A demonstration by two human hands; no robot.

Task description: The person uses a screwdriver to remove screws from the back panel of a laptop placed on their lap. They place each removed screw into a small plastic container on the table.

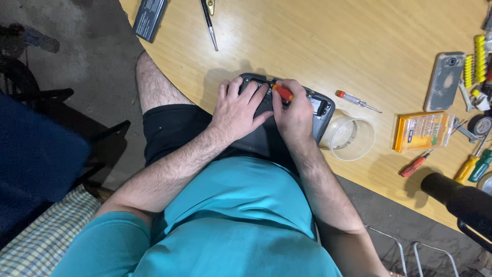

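Note:
A dark grey laptop (pixel 320 110) lies upside down at the table's near edge, partly over my lap. My left hand (pixel 237 110) rests flat on its base with the fingers spread, pressing it down. My right hand (pixel 293 115) is closed around a small screwdriver with an orange handle (pixel 283 93), its tip pointing into the open bay along the laptop's far edge. Much of the laptop is hidden under both hands.
On the wooden table (pixel 307 41): a clear plastic cup (pixel 352 137) right of the laptop, a small red-capped screwdriver (pixel 356 100), an orange bit case (pixel 421 131), a phone (pixel 445 81), more screwdrivers (pixel 474 164), a black battery pack (pixel 149 18), tweezers (pixel 210 23). A dark chair (pixel 46 149) stands left.

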